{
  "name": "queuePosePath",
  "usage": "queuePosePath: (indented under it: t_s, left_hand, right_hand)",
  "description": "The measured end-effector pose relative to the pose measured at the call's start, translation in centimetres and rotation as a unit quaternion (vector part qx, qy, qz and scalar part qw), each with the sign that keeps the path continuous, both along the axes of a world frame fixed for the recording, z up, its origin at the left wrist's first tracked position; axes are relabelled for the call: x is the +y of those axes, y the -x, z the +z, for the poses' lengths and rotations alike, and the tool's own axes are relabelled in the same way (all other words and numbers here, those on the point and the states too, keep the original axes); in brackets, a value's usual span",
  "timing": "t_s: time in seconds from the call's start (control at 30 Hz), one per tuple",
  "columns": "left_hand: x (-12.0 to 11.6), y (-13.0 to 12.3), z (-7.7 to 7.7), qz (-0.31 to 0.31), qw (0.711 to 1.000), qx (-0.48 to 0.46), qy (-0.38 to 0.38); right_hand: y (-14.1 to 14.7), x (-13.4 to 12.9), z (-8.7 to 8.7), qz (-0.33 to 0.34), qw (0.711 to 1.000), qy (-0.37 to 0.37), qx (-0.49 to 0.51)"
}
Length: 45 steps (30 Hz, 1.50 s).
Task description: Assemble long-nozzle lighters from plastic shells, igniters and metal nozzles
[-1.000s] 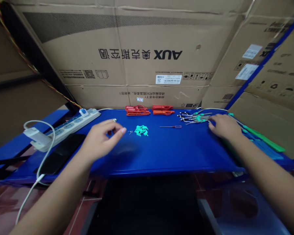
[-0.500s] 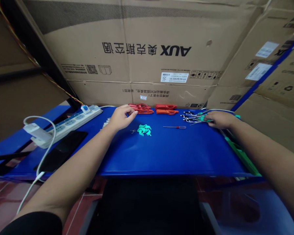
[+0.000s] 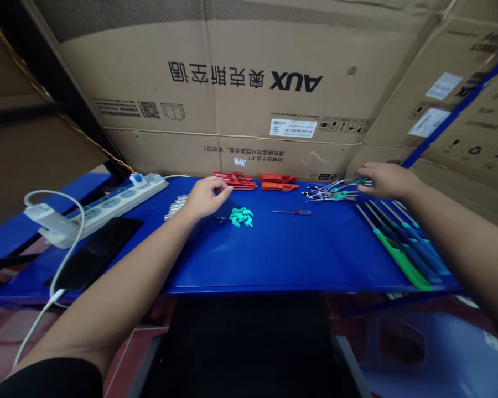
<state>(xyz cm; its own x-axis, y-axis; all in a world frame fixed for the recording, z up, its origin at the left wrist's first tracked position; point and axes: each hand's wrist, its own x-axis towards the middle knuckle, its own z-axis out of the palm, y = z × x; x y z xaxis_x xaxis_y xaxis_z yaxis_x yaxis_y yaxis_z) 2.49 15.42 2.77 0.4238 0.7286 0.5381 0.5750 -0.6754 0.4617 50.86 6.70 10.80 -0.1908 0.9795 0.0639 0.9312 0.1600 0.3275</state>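
Note:
My left hand (image 3: 208, 197) is loosely curled above the table, its thumb apart from the fingers and nothing visible in it. It is between a row of metal tubes (image 3: 176, 207) and a pile of turquoise plastic pieces (image 3: 241, 216), with red lighter casings (image 3: 235, 180) just behind. At the right rear, my right hand (image 3: 384, 180) is raised a little and pinches a lighter core (image 3: 362, 181), green with thin metal ends; the fingers partly hide it. Below lies a bunch of similar lighter cores (image 3: 336, 193) with thin wires. A screwdriver (image 3: 292, 212) rests mid-table.
Several long lighters (image 3: 402, 260) with green and blue handles lie at the right edge. On the left are a power strip (image 3: 108, 210), a black phone (image 3: 95, 251) and a white cable (image 3: 68, 254). A cardboard sheet (image 3: 240, 50) stands along the back.
My right hand has lifted up and right from the bunch, carrying a lighter core. My left hand stays in place. The view has shifted slightly, showing more lighters at the right.

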Motion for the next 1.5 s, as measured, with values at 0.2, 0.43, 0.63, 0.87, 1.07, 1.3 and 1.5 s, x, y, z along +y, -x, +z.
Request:
queuePosePath:
  t_s: [0.2, 0.43, 0.63, 0.87, 1.07, 1.3, 1.5]
  left_hand:
    - [0.0, -0.1, -0.1, -0.012, 1.0, 0.015, 0.014]
    - [-0.4, -0.9, -0.4, -0.035, 0.998, 0.032, 0.033]
    - [-0.5, -1.2, -0.3, -0.042, 0.998, 0.034, 0.042]
    - [-0.6, -1.0, -0.2, -0.042, 0.997, 0.047, 0.041]
    - [-0.6, -0.9, -0.1, -0.037, 0.997, 0.046, 0.042]
    - [-0.8, -0.9, 0.0, -0.042, 0.997, 0.053, 0.046]
    - [-0.7, -1.0, 0.0, -0.046, 0.996, 0.056, 0.045]
  right_hand:
    - [1.4, 0.7, -2.5, 0.033, 0.997, 0.066, 0.009]
    - [1.2, -0.4, -4.8, 0.096, 0.981, 0.166, 0.037]
    - [1.1, -0.8, -5.1, 0.08, 0.986, 0.135, 0.065]
    - [3.3, 1.6, -5.9, 0.102, 0.985, 0.12, 0.072]
    - [3.3, 2.0, -5.9, 0.062, 0.994, 0.059, 0.071]
    - [3.8, 1.5, -6.8, 0.035, 0.994, 0.049, 0.089]
    - [4.9, 2.1, -7.0, -0.012, 0.99, 0.039, 0.133]
